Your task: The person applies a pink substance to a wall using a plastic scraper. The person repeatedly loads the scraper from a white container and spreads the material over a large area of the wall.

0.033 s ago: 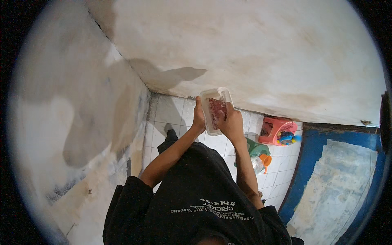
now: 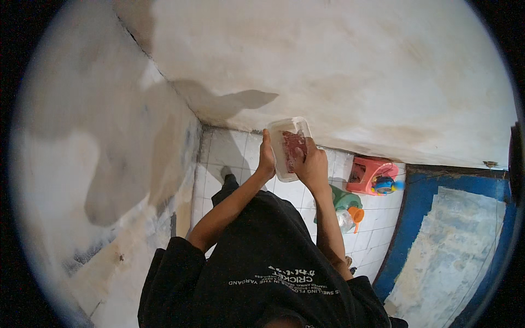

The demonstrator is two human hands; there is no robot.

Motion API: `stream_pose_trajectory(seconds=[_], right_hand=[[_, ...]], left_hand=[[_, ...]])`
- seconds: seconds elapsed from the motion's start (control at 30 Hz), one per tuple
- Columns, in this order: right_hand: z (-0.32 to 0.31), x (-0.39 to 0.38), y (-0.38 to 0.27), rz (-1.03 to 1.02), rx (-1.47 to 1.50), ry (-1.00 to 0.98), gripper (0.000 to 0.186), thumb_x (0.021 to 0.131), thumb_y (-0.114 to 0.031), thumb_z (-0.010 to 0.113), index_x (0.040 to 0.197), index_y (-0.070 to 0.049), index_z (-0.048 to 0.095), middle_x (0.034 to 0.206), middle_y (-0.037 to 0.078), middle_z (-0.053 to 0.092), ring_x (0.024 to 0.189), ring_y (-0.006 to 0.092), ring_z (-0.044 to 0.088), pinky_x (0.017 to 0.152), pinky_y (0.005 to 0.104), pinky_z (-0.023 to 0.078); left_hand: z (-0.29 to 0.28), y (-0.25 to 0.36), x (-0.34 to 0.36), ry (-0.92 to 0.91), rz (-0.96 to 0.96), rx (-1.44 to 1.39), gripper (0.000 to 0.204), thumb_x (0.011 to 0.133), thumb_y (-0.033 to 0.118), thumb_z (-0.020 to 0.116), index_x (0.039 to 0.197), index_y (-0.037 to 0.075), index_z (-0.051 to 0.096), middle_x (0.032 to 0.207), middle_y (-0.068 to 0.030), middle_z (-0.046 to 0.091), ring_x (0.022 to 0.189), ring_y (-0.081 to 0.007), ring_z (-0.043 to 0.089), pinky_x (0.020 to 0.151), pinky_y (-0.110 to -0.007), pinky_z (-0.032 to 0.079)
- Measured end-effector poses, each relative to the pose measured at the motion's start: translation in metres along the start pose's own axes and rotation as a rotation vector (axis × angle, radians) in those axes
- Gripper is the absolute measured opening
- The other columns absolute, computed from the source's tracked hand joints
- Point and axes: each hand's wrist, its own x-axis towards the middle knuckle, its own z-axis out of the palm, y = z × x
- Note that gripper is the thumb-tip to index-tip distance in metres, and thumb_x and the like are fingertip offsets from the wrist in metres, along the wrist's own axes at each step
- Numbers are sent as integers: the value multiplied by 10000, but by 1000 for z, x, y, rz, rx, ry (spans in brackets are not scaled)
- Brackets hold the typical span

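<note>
Left hand [image 2: 266,161] — thumb extended, right hand [image 2: 313,168] — curled

Apparently a home interior, unfinished — patchy plaster walls [image 2: 339,60], white-tiled floor [image 2: 295,195], red plastic stool [image 2: 374,170].

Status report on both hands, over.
Left hand holding pale container. Right hand at reddish piece inside. Pink plastic item off right, apart from hands.
</note>
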Motion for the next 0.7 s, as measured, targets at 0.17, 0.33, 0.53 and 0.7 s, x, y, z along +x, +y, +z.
stream_pose_trajectory(seconds=[0.17,0.33,0.53,0.7], right_hand=[[3,2,11,91,-132,-4,185,768,-56,593,916,31,522,709,263,600,665,442,597,574,463,484],[-24,-4,28,179,443,112,179,807,-59,588,941,51,543,772,180,644,642,255,652,519,346,492],[-2,-17,74,573,1569,-38,299,855,-60,531,1134,46,513,1002,179,629,828,240,651,704,330,550],[23,-4,70,553,1898,132,299,908,-91,437,1180,17,496,1106,117,602,1015,220,594,867,324,501]], left_hand=[[-2,-5,13,-2,-16,2,663,938,595,253,1175,32,509,1065,-100,601,952,-205,586,854,-357,485],[-6,7,19,32,-54,-106,662,923,611,290,1251,63,466,1135,-105,568,992,-238,577,870,-372,486],[-8,35,18,94,8,-110,635,906,616,340,1258,99,454,1122,-101,560,1013,-272,572,870,-436,490],[-70,57,5,122,175,126,693,879,670,299,1312,139,408,1198,-96,510,1048,-283,521,888,-471,460]])
